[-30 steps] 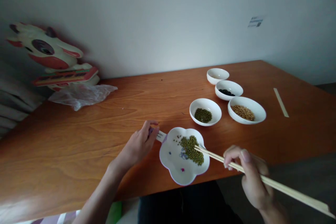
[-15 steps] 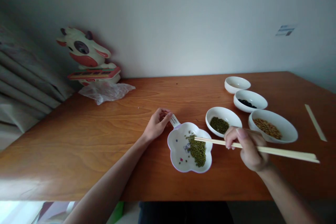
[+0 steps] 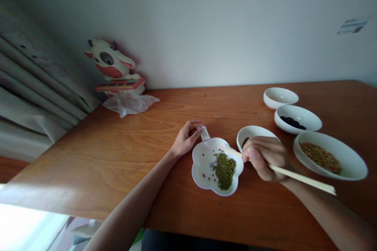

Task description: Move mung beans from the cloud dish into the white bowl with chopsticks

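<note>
My left hand (image 3: 188, 138) grips the short handle of a white flower-shaped dish (image 3: 202, 164) with a purple rim. Green mung beans (image 3: 225, 170) lie heaped in the dish's right half, with a few loose ones around them. Pale wooden chopsticks (image 3: 303, 179) are held in my right hand (image 3: 266, 157), their tips over the upper part of the dish, close to the beans. Whether a bean is between the tips is too small to tell. Behind my right hand stands a white bowl (image 3: 256, 130), its contents mostly hidden by the hand.
At the right are a bowl of tan beans (image 3: 303, 160), a bowl with dark beans (image 3: 312, 119) and another white bowl (image 3: 279, 98). A cow toy with a keyboard (image 3: 118, 70) and a clear plastic bag (image 3: 131, 104) sit at the back left. A grey curtain (image 3: 44, 98) hangs at the left.
The camera view has shifted, moving the scene rightward. My right hand has come nearer the dish and now covers part of the bowl behind it. The chopstick tips moved toward the dish's upper side.
</note>
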`<state>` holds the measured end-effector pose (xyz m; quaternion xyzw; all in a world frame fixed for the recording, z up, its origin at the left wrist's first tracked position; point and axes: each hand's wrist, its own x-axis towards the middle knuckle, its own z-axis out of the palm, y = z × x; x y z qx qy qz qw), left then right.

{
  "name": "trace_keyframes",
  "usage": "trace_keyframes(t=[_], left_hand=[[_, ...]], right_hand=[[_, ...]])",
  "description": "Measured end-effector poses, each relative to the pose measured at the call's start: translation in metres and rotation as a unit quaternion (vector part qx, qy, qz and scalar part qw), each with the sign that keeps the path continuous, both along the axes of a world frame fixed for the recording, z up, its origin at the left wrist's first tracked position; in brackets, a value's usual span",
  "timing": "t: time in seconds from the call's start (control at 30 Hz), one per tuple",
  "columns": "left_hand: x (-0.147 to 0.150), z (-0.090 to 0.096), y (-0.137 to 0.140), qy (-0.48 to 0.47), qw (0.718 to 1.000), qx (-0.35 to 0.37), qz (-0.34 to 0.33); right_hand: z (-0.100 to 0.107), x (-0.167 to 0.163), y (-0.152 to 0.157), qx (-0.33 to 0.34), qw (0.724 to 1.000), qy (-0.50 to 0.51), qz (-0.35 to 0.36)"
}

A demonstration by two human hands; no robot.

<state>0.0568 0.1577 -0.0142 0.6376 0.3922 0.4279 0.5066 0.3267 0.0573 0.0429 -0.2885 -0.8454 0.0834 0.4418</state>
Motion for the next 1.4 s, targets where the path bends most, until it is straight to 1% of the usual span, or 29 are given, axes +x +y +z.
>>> trace_keyframes(t=[0.07, 0.13, 0.2, 0.27, 0.4, 0.6, 0.7, 0.8, 0.9, 0.97, 1.1, 1.2, 1.4], left_hand=[[0.000, 0.001, -0.002, -0.035, 0.999, -0.034, 0.008], [0.001, 0.002, -0.003, -0.067, 0.995, -0.070, 0.025], [0.001, 0.002, -0.002, -0.086, 0.991, -0.097, 0.039], [0.001, 0.002, 0.000, -0.093, 0.989, -0.107, 0.050], [0.001, 0.004, -0.003, -0.093, 0.989, -0.096, 0.068], [0.002, 0.007, -0.015, -0.143, 0.980, -0.124, 0.065], [0.004, 0.007, -0.018, -0.173, 0.975, -0.123, 0.069], [0.006, 0.007, -0.021, -0.191, 0.968, -0.143, 0.074], [0.008, 0.006, -0.022, -0.203, 0.961, -0.171, 0.075], [0.009, 0.006, -0.022, -0.222, 0.956, -0.176, 0.071], [0.009, 0.008, -0.021, -0.256, 0.949, -0.179, 0.040], [0.008, 0.012, -0.023, -0.255, 0.951, -0.175, 0.007], [0.007, 0.016, -0.028, -0.260, 0.947, -0.188, -0.012]], right_hand=[[-0.001, 0.006, -0.007, 0.026, 0.999, -0.028, -0.011], [0.001, 0.010, -0.014, 0.059, 0.995, -0.078, -0.025], [0.002, 0.011, -0.019, 0.074, 0.992, -0.096, -0.034], [0.002, 0.009, -0.022, 0.076, 0.991, -0.099, -0.039], [-0.003, 0.000, -0.023, 0.086, 0.987, -0.129, -0.044], [-0.009, -0.008, -0.024, 0.097, 0.981, -0.164, -0.043], [-0.009, -0.008, -0.025, 0.082, 0.986, -0.144, -0.020], [-0.006, -0.008, -0.027, 0.077, 0.990, -0.115, -0.006], [-0.004, -0.008, -0.027, 0.094, 0.989, -0.112, -0.031], [-0.004, -0.008, -0.026, 0.101, 0.987, -0.116, -0.043], [-0.005, -0.007, -0.026, 0.097, 0.989, -0.112, -0.019], [-0.003, -0.008, -0.026, 0.092, 0.990, -0.105, -0.017], [-0.002, -0.009, -0.028, 0.079, 0.993, -0.086, 0.000]])
